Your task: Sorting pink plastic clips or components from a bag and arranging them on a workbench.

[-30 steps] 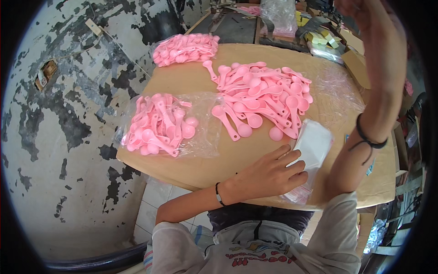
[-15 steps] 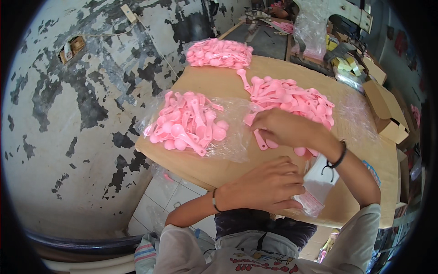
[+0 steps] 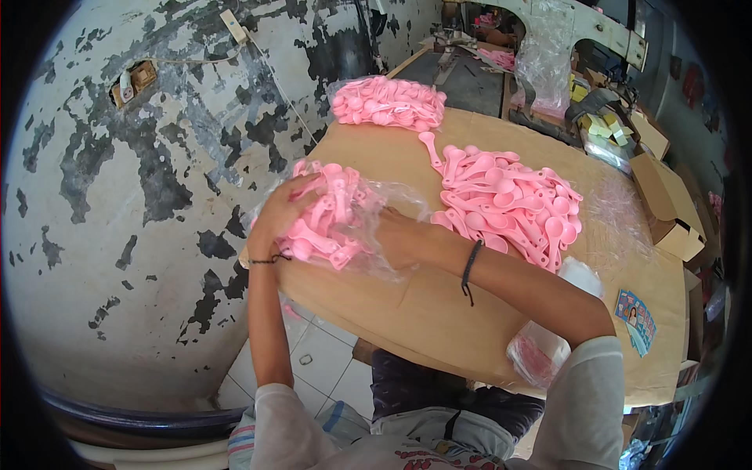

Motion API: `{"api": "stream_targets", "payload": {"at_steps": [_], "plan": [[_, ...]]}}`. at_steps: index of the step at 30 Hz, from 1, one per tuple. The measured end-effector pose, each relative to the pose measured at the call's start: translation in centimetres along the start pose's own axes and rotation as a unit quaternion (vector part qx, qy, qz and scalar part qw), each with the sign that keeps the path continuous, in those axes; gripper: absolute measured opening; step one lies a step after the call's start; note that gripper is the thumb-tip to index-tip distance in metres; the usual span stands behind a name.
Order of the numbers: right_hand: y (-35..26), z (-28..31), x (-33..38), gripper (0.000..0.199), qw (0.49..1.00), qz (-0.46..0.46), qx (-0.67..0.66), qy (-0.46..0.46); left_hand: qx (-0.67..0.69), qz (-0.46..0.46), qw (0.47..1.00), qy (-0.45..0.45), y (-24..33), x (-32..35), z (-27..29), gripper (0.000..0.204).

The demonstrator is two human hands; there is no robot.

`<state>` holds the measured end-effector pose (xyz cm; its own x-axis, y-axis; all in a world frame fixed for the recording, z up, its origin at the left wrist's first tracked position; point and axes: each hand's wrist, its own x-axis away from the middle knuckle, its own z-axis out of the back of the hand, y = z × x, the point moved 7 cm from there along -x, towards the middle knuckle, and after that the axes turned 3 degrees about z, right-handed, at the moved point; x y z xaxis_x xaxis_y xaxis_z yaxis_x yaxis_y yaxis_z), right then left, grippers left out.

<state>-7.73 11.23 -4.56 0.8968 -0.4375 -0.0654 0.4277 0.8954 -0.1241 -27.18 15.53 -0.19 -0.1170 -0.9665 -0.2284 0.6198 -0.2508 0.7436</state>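
Three heaps of small pink plastic scoops lie on the brown cardboard-covered table (image 3: pixel 439 313). One heap sits inside a clear plastic bag (image 3: pixel 337 219) at the table's left edge; the left hand (image 3: pixel 278 215) and right hand (image 3: pixel 399 239) both curl around that bag, gripping its sides. A second, loose pile (image 3: pixel 509 204) lies at centre. A third bagged heap (image 3: pixel 388 102) rests at the far end. One cardboard box (image 3: pixel 666 204) stands right.
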Motion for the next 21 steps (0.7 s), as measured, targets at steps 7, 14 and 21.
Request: {"api": "stream_targets", "payload": {"at_steps": [7,14,21], "plan": [[-2.2,2.4,-0.8,0.029,0.996,-0.03,0.076,0.032,0.066,-0.01,0.997,-0.043,-0.7,-2.1,0.4,0.042],[-2.4,9.1,4.9,0.02,0.984,-0.017,-0.079,0.159,0.047,-0.026,0.997,-0.05,0.5,-2.0,0.3,0.044],[-1.2,15.5,13.7,0.028,0.953,-0.151,-0.254,0.066,-0.171,-0.068,0.982,0.042,3.2,0.2,1.7,0.045]]}}
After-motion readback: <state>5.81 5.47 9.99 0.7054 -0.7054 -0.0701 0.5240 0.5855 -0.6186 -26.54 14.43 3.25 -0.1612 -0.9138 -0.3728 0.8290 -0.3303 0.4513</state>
